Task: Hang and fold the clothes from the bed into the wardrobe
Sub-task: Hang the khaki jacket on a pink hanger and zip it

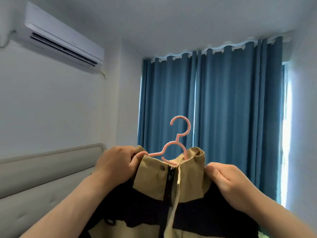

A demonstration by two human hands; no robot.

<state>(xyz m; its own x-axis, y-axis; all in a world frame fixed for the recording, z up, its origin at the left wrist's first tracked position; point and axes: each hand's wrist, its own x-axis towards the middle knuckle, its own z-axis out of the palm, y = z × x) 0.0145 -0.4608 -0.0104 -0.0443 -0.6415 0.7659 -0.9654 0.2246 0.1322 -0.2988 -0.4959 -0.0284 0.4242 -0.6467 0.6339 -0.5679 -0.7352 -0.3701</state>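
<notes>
I hold up a tan and dark navy jacket (187, 184) with a black front zipper in front of me. A pink plastic hanger (178, 134) sits inside its collar, hook pointing up; the hanger's arms are mostly hidden by the fabric. My left hand (118, 164) grips the left side of the collar together with the hanger's left arm. My right hand (228, 181) pinches the jacket at the right shoulder, just beside the collar. The bed surface and the wardrobe are out of view.
A padded grey headboard (42, 172) runs along the left wall under a white air conditioner (63, 40). Blue curtains (223, 109) cover the window straight ahead, with bright light at their right edge.
</notes>
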